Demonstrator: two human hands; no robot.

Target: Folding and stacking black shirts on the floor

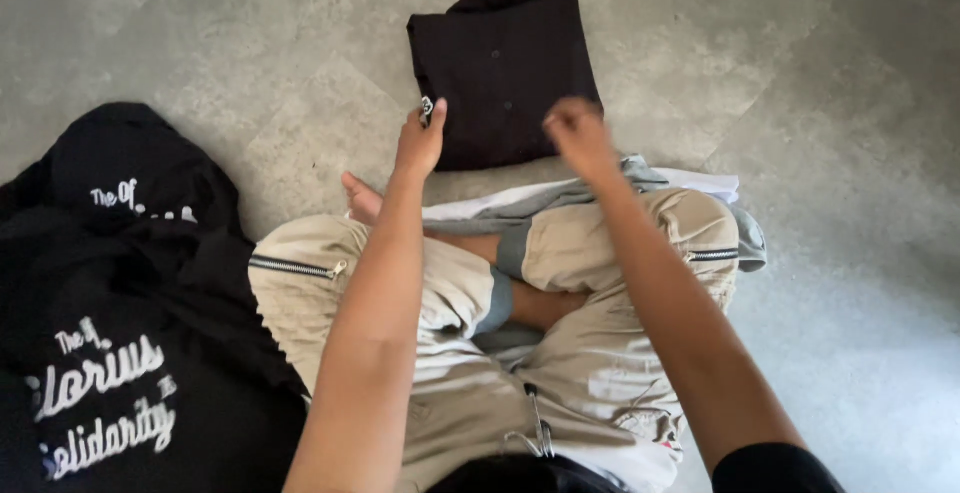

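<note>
— On the grey floor (800, 103), just past the person's crossed knees, lay the folded black shirt (505, 68), a neat packet with its button placket facing up. Did you see how the hands sat on it?

— The left hand (420, 141) was at the near left corner, fingers pressed together around that corner where a small white tag showed. It looked like a pinch on the cloth, though the fingertips were partly hidden. The right hand (578, 133) hovered at the near right corner with fingers curled; it was blurred, so I could not tell whether it gripped the fabric or only brushed it.

— Which way did the shirt point?

— Its collar end pointed away from the person, toward the top of the view. The long axis ran from the knees outward, tilted slightly so the far end leaned left. The row of buttons followed that same line.

— What could have gone wrong from there?

— I judged the fold to be the weak point. A pull at one corner only would have dragged the top layer and opened the packet. An uneven lift would have let the middle sag and the tucked sleeves slip out.

— Anything close enough to interfere?

— The near edge lay just beside a grey and white garment (600, 198) spread under the legs, so a slide toward the knees could have caught on it. The black printed clothes (120, 333) at the left were well apart
</note>
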